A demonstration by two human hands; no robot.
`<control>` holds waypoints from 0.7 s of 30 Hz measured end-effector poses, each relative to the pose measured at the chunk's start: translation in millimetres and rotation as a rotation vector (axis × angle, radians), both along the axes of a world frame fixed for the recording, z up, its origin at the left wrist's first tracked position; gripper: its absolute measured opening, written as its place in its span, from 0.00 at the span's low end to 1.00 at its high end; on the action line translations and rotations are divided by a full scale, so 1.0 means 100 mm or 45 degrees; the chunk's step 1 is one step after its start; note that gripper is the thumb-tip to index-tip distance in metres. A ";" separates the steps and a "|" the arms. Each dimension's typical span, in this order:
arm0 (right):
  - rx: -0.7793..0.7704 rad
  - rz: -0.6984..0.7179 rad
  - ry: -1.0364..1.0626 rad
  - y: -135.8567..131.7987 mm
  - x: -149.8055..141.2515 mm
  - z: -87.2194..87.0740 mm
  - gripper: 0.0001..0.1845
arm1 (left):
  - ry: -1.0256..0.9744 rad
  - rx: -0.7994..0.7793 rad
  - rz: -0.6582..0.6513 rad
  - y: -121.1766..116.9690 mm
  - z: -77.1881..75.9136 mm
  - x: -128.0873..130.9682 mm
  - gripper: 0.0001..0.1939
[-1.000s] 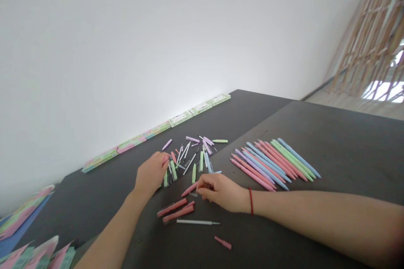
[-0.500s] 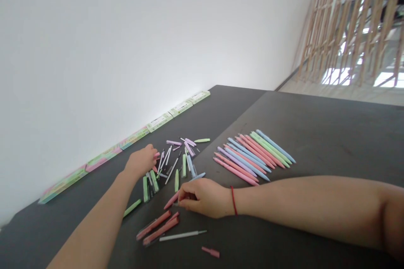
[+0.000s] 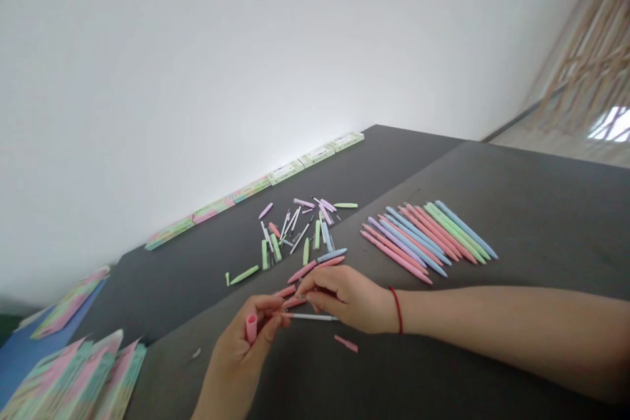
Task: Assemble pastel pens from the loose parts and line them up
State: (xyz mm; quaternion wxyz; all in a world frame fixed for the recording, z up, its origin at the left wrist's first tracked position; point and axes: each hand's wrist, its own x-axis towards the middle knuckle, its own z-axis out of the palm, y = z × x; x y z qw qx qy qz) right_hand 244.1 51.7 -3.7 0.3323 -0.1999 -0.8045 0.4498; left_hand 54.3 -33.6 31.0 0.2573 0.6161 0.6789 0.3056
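My left hand [image 3: 246,348] is raised just above the dark table [image 3: 516,210], its fingers closed round a short pink pen barrel [image 3: 251,327]. My right hand [image 3: 344,298], with a red cord at the wrist, rests on the table beside it and pinches a pink pen piece [image 3: 294,302] next to a white refill [image 3: 310,317]. The two hands nearly touch. Beyond them lies a scatter of loose pen parts [image 3: 300,230] in pink, green, lilac and white. A small pink cap [image 3: 346,343] lies under my right wrist.
A neat row of assembled pastel pens [image 3: 428,236] lies to the right of the scatter. Flat pastel boxes [image 3: 275,174] line the wall at the back. More pastel packs [image 3: 73,374] are stacked at the lower left. A wooden lattice [image 3: 590,65] stands at the far right.
My left hand has come back from the scatter of parts toward me, now holding a pink barrel near my right hand. The camera view has swung about.
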 end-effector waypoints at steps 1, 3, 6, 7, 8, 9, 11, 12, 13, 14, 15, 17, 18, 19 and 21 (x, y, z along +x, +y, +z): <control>0.013 0.020 -0.017 -0.05 0.00 0.01 0.11 | -0.036 0.031 0.023 -0.08 -0.02 0.03 0.12; 0.070 0.043 -0.034 -0.14 0.02 0.03 0.11 | -0.046 0.103 0.066 -0.19 -0.05 0.07 0.10; 0.185 0.058 -0.045 -0.21 0.02 0.05 0.09 | 0.009 0.181 0.113 -0.29 -0.07 0.11 0.07; 0.199 0.060 -0.053 -0.22 0.02 0.06 0.09 | 0.031 0.198 0.123 -0.31 -0.07 0.11 0.07; 0.194 0.062 -0.063 -0.23 0.02 0.06 0.09 | 0.051 0.213 0.126 -0.33 -0.06 0.12 0.06; 0.179 0.063 -0.075 -0.23 0.02 0.06 0.09 | 0.068 0.226 0.122 -0.34 -0.06 0.12 0.06; 0.153 0.069 -0.086 -0.22 0.02 0.07 0.09 | 0.102 0.238 0.112 -0.35 -0.06 0.11 0.07; 0.145 0.073 -0.083 -0.22 0.03 0.07 0.09 | 0.120 0.237 0.114 -0.35 -0.05 0.10 0.07; 0.140 0.072 -0.076 -0.21 0.03 0.07 0.09 | 0.137 0.234 0.118 -0.35 -0.05 0.09 0.08; 0.136 0.068 -0.066 -0.21 0.03 0.07 0.09 | 0.153 0.233 0.125 -0.35 -0.05 0.08 0.09; 0.136 0.061 -0.053 -0.21 0.03 0.07 0.08 | 0.170 0.237 0.131 -0.34 -0.05 0.07 0.09; 0.136 0.042 -0.030 -0.21 0.03 0.07 0.07 | 0.202 0.264 0.113 -0.34 -0.06 0.05 0.09; 0.137 0.037 -0.024 -0.21 0.03 0.07 0.07 | 0.215 0.280 0.089 -0.33 -0.06 0.05 0.08; 0.140 0.036 -0.021 -0.22 0.03 0.07 0.07 | 0.226 0.301 0.068 -0.33 -0.06 0.05 0.08; 0.145 0.040 -0.018 -0.22 0.03 0.07 0.07 | 0.238 0.341 0.040 -0.33 -0.05 0.07 0.06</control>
